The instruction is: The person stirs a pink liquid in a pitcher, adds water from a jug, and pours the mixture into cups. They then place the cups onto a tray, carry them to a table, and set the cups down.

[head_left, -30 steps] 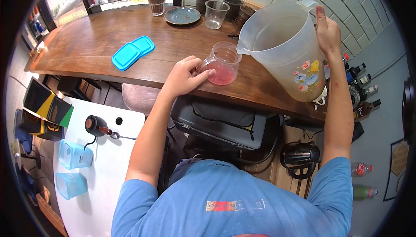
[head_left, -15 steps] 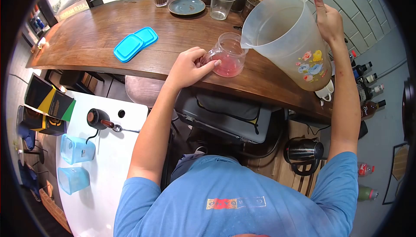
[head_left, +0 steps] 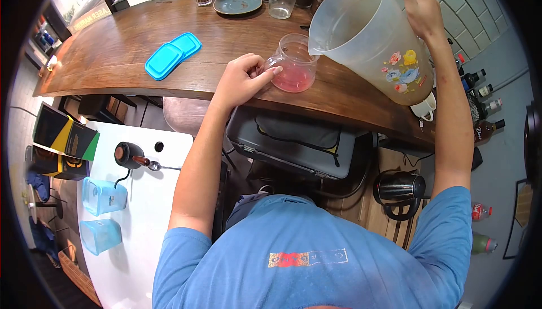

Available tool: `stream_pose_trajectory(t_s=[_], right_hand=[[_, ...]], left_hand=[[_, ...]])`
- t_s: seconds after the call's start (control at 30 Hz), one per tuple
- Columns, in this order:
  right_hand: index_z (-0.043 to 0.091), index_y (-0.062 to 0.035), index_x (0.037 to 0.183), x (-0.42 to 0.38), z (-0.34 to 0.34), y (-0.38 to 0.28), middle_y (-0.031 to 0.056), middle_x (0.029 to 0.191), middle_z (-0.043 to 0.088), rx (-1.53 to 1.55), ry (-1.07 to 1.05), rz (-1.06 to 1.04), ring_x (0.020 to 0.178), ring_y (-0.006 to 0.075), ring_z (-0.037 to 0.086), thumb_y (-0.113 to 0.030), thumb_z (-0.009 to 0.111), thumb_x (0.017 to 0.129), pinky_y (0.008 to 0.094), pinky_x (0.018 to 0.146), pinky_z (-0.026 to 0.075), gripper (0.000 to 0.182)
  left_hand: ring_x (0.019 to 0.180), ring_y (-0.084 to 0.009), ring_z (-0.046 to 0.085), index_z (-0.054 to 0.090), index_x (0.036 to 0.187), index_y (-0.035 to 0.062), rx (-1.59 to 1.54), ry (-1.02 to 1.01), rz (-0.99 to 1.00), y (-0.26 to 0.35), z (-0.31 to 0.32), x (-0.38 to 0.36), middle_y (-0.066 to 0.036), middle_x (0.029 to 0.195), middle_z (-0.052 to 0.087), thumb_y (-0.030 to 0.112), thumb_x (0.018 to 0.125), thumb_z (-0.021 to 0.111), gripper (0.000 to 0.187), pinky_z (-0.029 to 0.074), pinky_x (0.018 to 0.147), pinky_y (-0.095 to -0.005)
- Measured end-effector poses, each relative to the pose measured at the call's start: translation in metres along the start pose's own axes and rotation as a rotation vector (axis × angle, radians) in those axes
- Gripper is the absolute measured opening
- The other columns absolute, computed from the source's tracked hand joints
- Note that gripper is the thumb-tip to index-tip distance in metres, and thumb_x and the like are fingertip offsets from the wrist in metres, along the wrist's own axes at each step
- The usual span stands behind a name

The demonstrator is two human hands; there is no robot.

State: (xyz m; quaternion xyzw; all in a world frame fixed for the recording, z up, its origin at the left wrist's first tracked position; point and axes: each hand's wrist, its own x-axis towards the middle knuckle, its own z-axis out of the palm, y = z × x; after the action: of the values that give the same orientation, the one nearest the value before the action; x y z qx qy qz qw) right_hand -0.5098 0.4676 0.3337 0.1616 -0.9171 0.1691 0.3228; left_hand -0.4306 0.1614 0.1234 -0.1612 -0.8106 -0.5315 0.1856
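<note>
The left hand (head_left: 241, 83) grips the fragile-looking mug (head_left: 294, 76) by its handle on the counter (head_left: 113, 43); right of the mug, the right hand (head_left: 424, 16) clasps the handle of the jug (head_left: 370, 55), the surest hold for its likely weight.

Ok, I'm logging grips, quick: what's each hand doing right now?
Left hand: closed on the handle of the glass mug.
Right hand: gripping the handle of the tilted pitcher.
</note>
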Motion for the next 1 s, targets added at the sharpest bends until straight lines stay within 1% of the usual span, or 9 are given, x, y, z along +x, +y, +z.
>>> stream_pose_trajectory(t_s=[0.07,0.2,0.27,0.63,0.7,0.77,0.83,0.9,1.0], right_hand=[[0.060,0.0070,0.069,-0.001,0.001,-0.003,0.0090,0.057,0.056,0.089,0.021,-0.048,0.058,0.0161,0.051,-0.063,0.041,0.092,0.0384,0.054,0.042,0.076],[0.059,0.0069,0.066,0.004,0.005,0.004,0.0084,0.055,0.055,0.108,0.027,-0.059,0.056,0.0162,0.050,-0.063,0.041,0.092,0.0381,0.052,0.041,0.076],[0.068,0.0008,0.088,0.015,0.007,0.020,0.0154,0.074,0.066,0.001,-0.018,-0.050,0.072,0.0252,0.061,-0.073,0.035,0.088,0.0339,0.072,0.047,0.081],[0.066,0.0024,0.085,0.021,0.005,0.027,0.0148,0.068,0.063,-0.032,-0.045,-0.039,0.066,0.0231,0.058,-0.072,0.036,0.088,0.0335,0.067,0.047,0.080],[0.066,0.0025,0.086,0.023,0.005,0.030,0.0149,0.068,0.063,-0.038,-0.076,-0.022,0.066,0.0226,0.058,-0.072,0.037,0.088,0.0333,0.066,0.047,0.080],[0.066,0.0022,0.088,0.023,0.004,0.030,0.0149,0.070,0.064,-0.052,-0.117,-0.020,0.067,0.0219,0.059,-0.071,0.036,0.089,0.0334,0.067,0.047,0.079],[0.066,0.0023,0.089,0.021,0.006,0.026,0.0148,0.071,0.064,-0.034,-0.083,-0.055,0.067,0.0214,0.059,-0.071,0.036,0.089,0.0333,0.067,0.048,0.079],[0.066,0.0024,0.090,0.018,0.007,0.023,0.0146,0.071,0.065,-0.013,-0.050,-0.090,0.068,0.0210,0.060,-0.071,0.036,0.089,0.0332,0.068,0.048,0.079],[0.066,0.0030,0.089,0.018,0.008,0.021,0.0144,0.072,0.065,0.019,-0.060,-0.063,0.069,0.0214,0.060,-0.070,0.036,0.090,0.0332,0.068,0.048,0.079]], left_hand=[[0.057,-0.0122,0.042,0.059,0.069,-0.0036,0.013,-0.005,0.001,0.000,0.000,0.000,-0.005,0.062,0.048,0.029,0.079,0.074,0.037,0.037,0.053,-0.0276],[0.057,-0.0108,0.043,0.061,0.071,-0.0034,0.005,-0.007,0.004,-0.002,-0.001,0.000,-0.005,0.063,0.050,0.028,0.079,0.074,0.035,0.038,0.053,-0.0263],[0.057,-0.0105,0.044,0.061,0.072,-0.0033,0.008,-0.004,0.006,-0.002,-0.001,-0.001,-0.004,0.064,0.050,0.028,0.079,0.074,0.035,0.039,0.054,-0.0258],[0.057,-0.0098,0.045,0.061,0.071,-0.0032,0.014,-0.008,0.010,0.000,-0.001,0.000,-0.004,0.064,0.051,0.029,0.078,0.076,0.036,0.040,0.053,-0.0253],[0.058,-0.0093,0.041,0.060,0.070,-0.0018,-0.030,-0.008,0.003,0.001,-0.001,-0.001,-0.002,0.063,0.048,0.026,0.080,0.074,0.032,0.035,0.053,-0.0259],[0.058,-0.0093,0.041,0.060,0.070,-0.0019,-0.018,-0.006,0.009,0.001,-0.001,-0.002,-0.002,0.063,0.048,0.026,0.080,0.074,0.032,0.035,0.053,-0.0258],[0.058,-0.0094,0.041,0.060,0.070,-0.0019,-0.005,0.000,0.020,0.001,-0.002,-0.001,-0.002,0.063,0.048,0.026,0.080,0.074,0.033,0.035,0.053,-0.0258],[0.058,-0.0110,0.045,0.059,0.069,-0.0027,0.019,-0.001,0.015,0.000,-0.002,-0.001,-0.005,0.064,0.051,0.029,0.078,0.076,0.037,0.040,0.054,-0.0257],[0.057,-0.0113,0.045,0.059,0.069,-0.0027,0.031,0.002,0.025,-0.002,-0.002,0.000,-0.005,0.063,0.050,0.029,0.078,0.076,0.037,0.040,0.054,-0.0259]])
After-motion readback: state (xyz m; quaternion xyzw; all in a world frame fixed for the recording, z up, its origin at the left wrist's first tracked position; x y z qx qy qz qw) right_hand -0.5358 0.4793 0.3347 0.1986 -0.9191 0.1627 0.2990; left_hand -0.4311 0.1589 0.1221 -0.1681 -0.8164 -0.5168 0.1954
